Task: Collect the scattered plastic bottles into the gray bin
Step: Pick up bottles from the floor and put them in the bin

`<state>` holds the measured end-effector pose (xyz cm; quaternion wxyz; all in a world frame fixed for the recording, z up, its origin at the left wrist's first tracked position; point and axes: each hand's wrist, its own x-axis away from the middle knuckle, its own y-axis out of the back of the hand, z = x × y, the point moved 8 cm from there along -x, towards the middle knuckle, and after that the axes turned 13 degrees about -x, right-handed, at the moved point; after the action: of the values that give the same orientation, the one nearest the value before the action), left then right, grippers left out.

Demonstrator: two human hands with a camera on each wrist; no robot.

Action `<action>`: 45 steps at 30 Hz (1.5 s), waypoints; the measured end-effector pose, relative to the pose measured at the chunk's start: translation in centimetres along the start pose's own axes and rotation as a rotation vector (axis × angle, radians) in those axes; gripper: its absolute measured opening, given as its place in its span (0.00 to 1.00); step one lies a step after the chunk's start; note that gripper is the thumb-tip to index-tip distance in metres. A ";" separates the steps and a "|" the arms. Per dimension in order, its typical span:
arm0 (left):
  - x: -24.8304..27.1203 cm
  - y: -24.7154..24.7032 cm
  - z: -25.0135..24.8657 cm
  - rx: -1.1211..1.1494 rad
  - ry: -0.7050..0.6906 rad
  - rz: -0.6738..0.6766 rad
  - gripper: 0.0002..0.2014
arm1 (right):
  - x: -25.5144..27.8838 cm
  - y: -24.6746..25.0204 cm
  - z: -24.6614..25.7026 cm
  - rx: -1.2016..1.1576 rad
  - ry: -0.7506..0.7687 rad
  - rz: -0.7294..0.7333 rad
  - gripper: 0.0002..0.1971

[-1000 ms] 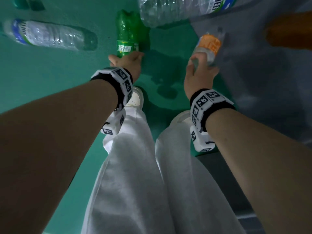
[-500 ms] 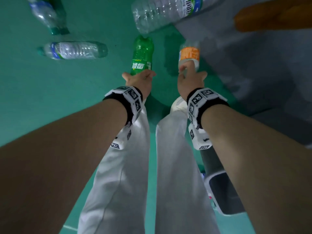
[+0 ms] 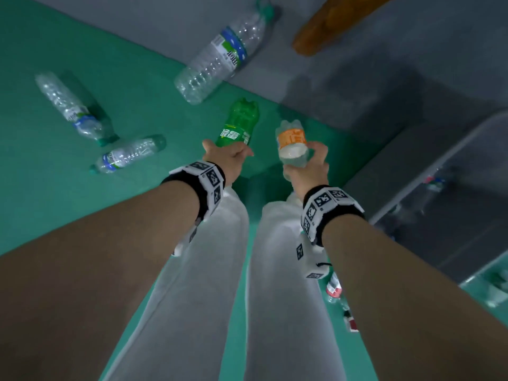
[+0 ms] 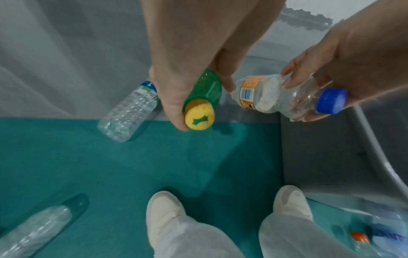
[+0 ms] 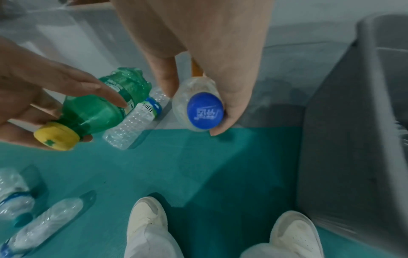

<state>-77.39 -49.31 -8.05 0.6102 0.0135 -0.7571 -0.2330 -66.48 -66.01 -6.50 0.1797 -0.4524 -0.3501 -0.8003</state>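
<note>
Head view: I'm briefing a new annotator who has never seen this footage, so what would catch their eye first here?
Probably the two bottles held out over the teal floor: the left hand grips a green bottle near its yellow cap, and the right hand holds an orange-labelled clear bottle with a blue cap. Next, three clear water bottles lying beyond and to the left, and the gray bin on the right.

I see: glossy translucent green plastic bottle [image 3: 238, 125], matt yellow cap [image 4: 199, 116] | clear ribbed plastic bottle, orange paper-like label [image 3: 291, 141], smooth blue cap [image 5: 204, 111] | matt teal floor [image 3: 137, 86] | white cloth trousers [image 3: 192, 298] | smooth grey plastic bin [image 5: 344, 139]
</note>
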 end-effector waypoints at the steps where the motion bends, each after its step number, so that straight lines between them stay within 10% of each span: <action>1: 0.8 -0.7 -1.1 -0.012 -0.026 -0.001 0.16 | 0.5 1.3 -1.0 -0.048 -0.030 -0.024 0.29; 15: 10.4 -17.0 -18.7 -0.124 -0.348 -0.015 0.13 | 1.8 19.7 -12.8 -0.244 0.012 -0.336 0.35; 26: 15.5 -33.2 -28.5 -0.409 -0.529 0.103 0.12 | -1.4 34.0 -28.0 -0.240 -0.286 -0.430 0.30; 39: 13.2 -45.8 -30.2 -0.576 -0.437 0.246 0.16 | -3.4 36.5 -39.7 -0.202 -0.421 -0.423 0.36; 45: 13.4 -47.3 -30.1 -0.668 -0.492 0.300 0.21 | -3.6 34.8 -39.4 -0.237 -0.393 -0.321 0.24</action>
<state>-65.26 -105.68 -8.75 0.4097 -0.3504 -0.7566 -0.3700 -67.18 -118.62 -9.31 -0.0749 -0.5555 -0.3496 -0.7507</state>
